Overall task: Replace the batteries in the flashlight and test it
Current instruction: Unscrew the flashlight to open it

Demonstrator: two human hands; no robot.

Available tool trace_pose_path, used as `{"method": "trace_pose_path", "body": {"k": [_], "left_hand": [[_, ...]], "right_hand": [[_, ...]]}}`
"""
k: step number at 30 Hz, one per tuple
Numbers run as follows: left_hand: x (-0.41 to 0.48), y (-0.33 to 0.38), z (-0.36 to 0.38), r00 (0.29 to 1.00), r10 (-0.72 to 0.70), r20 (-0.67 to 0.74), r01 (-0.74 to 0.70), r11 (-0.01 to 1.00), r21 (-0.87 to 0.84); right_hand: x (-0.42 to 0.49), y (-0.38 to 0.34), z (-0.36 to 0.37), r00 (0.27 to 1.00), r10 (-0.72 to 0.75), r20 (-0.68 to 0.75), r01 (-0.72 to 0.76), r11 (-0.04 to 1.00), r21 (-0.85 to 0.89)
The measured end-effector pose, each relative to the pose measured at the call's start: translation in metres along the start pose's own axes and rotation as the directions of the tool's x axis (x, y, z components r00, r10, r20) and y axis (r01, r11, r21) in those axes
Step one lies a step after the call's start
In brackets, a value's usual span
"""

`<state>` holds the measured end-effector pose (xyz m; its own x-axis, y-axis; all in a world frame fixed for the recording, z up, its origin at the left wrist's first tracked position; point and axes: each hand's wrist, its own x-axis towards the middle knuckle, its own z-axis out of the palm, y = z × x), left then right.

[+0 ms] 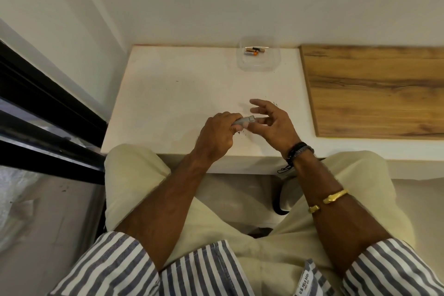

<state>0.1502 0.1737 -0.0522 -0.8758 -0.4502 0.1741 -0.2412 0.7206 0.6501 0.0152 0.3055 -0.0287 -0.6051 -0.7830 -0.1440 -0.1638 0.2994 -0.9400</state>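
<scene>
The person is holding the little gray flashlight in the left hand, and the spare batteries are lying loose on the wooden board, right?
Not quite. The head view shows the batteries inside a clear plastic container on the white table, not on the wooden board. The left hand does hold the flashlight.

Home: white desk, window frame

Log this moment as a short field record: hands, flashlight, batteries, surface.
left hand: left hand closed around the small grey cylindrical flashlight, held just above the table
right hand: right hand fingers spread, fingertips at the flashlight's exposed end
flashlight state: cannot tell whether open or capped
batteries: a few orange-and-black batteries lying in the clear plastic container
container position: far edge of the white table, near the wall
beside table: wood-grain panel to the right
</scene>
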Motion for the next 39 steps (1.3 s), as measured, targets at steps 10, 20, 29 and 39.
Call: {"method": "trace_pose_path", "body": {"k": [10,20,29,39], "left_hand": [[0.001,0.0,-0.001,0.999,0.001,0.038,-0.001,1.0,-0.021],[0.0,0.002,-0.002,1.0,-0.008,0.003,0.009,1.0,-0.019],[0.001,0.001,-0.004,0.999,-0.03,0.023,0.031,0.999,-0.02],[0.001,-0.003,-0.002,0.996,-0.05,-0.076,0.041,0.992,-0.115]], "right_hand": [[0.001,0.003,-0.004,0.997,-0.063,-0.035,0.058,0.992,-0.116],[0.0,-0.003,-0.001,0.999,0.021,-0.04,-0.024,0.996,-0.085],[-0.001,0.0,-0.007,0.991,-0.118,-0.065,0.103,0.976,-0.192],[0.007,0.021,-0.017,0.908,0.109,-0.405,-0.114,0.993,0.012]]}}
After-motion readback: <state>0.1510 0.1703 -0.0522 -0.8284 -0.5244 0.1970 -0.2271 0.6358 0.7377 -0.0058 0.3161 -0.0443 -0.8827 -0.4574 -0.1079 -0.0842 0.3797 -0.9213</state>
